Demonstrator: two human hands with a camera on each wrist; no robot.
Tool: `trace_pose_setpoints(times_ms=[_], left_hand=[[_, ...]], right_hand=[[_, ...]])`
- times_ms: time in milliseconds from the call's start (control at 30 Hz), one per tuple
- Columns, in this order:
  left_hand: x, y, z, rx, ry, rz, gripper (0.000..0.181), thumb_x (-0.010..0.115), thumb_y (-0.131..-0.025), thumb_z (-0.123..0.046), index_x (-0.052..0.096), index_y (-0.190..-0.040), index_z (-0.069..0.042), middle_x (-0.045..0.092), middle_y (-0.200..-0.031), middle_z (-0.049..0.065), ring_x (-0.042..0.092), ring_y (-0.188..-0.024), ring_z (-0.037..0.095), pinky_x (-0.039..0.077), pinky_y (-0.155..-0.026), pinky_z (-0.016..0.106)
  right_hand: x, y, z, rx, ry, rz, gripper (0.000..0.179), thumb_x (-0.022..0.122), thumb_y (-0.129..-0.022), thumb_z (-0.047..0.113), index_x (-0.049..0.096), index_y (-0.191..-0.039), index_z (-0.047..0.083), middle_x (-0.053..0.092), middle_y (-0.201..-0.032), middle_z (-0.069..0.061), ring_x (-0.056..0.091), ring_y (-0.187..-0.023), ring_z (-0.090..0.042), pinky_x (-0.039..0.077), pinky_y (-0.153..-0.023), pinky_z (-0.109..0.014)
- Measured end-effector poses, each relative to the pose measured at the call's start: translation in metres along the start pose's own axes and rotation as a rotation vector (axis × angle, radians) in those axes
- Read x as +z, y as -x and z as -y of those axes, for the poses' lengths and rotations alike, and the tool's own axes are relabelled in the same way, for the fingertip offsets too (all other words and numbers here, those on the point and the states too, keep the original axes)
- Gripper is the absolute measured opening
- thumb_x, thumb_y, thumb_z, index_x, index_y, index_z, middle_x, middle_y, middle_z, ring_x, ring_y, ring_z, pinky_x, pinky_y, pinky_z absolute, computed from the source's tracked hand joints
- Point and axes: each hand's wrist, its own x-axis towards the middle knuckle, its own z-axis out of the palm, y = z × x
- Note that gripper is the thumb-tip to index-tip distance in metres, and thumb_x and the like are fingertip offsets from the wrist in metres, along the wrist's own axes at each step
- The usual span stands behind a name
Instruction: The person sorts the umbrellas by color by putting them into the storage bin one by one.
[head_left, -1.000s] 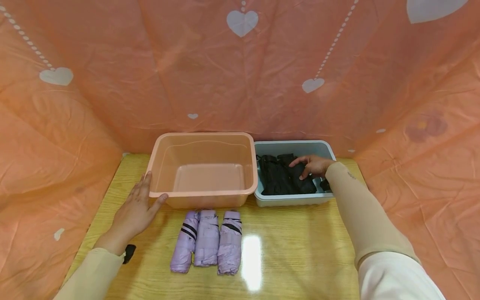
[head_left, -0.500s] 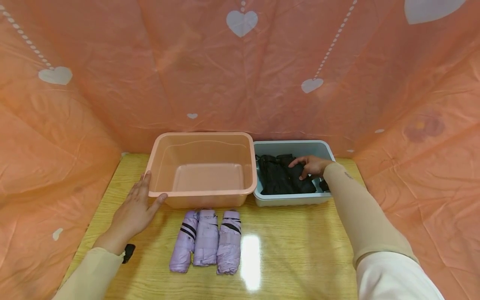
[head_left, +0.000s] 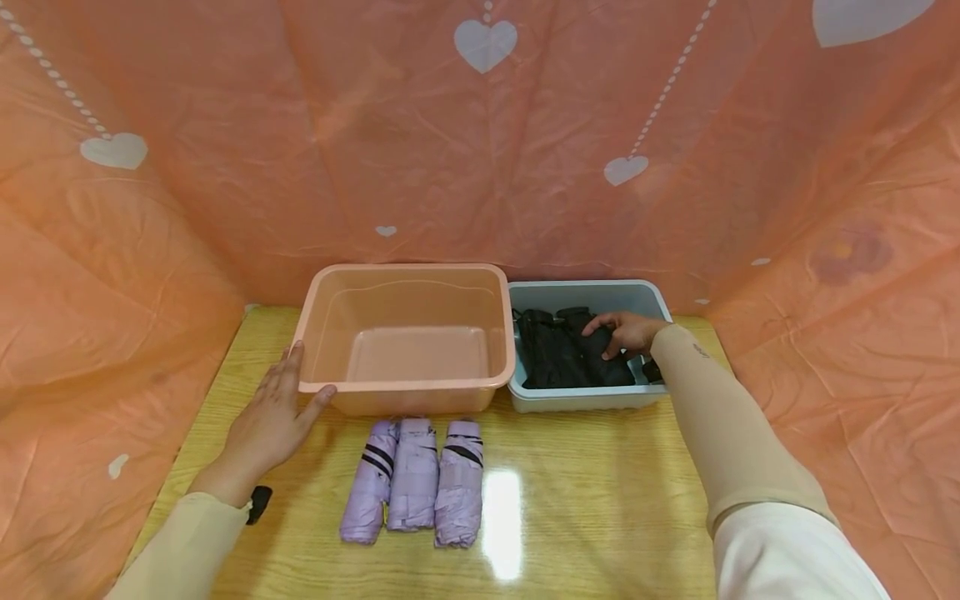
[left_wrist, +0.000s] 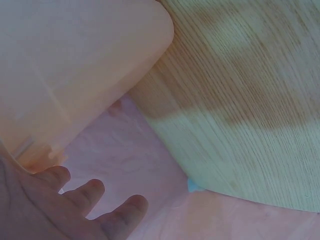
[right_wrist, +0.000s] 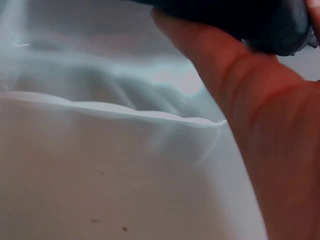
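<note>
Peach-pink tub [head_left: 408,337], plain. Pale grey-blue tub [head_left: 585,401], held black folded umbrellas [head_left: 562,358]. Three lilac folded umbrellas [head_left: 412,479], two crossed by black straps. Surface [head_left: 585,500] was yellow wood grain, glossy white glare spot. Backdrop sheet [head_left: 480,142] was salmon-orange, printed with white hearts and dotted lines. Sleeves [head_left: 720,425] were beige.

Both forearms in snug beige sleeves reaching wrists; white upper sleeve above right elbow; small black strap-mounted device under left wrist; hands bare.
</note>
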Motion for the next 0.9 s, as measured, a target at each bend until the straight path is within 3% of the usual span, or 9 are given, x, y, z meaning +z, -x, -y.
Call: trace_pose_setpoints(times_ms=[167,433,667,900], left_hand=[[0.0001,-0.0003,0.0002,0.001,-0.001,-0.003,0.089,0.039,-0.103,-0.058,-0.01,-0.159,-0.01,-0.001,-0.163,0.024,0.01,-0.143,0.055,0.019,-0.106,0.071],[0.0006,-0.0004,0.0005,0.006,0.006,-0.01,0.089,0.039,-0.103,-0.058,-0.009,-0.159,-0.009,0.0,-0.163,0.025,0.01,-0.143,0.054,0.018,-0.108,0.07],[0.0014,-0.0004,0.0005,0.0,-0.004,-0.008,0.089,0.039,-0.103,-0.058,-0.009,-0.159,-0.009,-0.001,-0.163,0.024,0.011,-0.142,0.055,0.02,-0.106,0.072],[0.0001,0.0007,-0.0011,0.003,0.008,-0.006,0.089,0.039,-0.103,-0.058,-0.009,-0.159,-0.009,-0.001,-0.163,0.024,0.01,-0.143,0.055,0.019,-0.106,0.071]], right_hand=[[-0.0019,-0.0001,-0.0019,-0.005,-0.003,-0.005,0.055,0.061,-0.089,-0.012,0.048,-0.141,0.001,0.021,-0.155,-0.024,0.05,-0.087,-0.025,0.051,-0.066,-0.035],[-0.0031,0.0009,-0.0021,0.025,0.002,-0.015,0.056,0.06,-0.088,-0.013,0.047,-0.141,0.001,0.041,-0.133,-0.024,0.054,-0.087,-0.023,0.053,-0.068,-0.039],[-0.0038,0.0026,0.0001,0.05,0.073,-0.023,0.054,0.06,-0.087,-0.012,0.047,-0.139,0.002,0.042,-0.13,-0.023,0.053,-0.091,-0.026,0.053,-0.07,-0.044],[-0.0046,0.0022,-0.0001,0.041,0.092,-0.057,0.051,0.058,-0.086,-0.014,0.05,-0.134,0.002,0.032,-0.142,-0.026,0.042,-0.111,-0.035,0.053,-0.071,-0.044]])
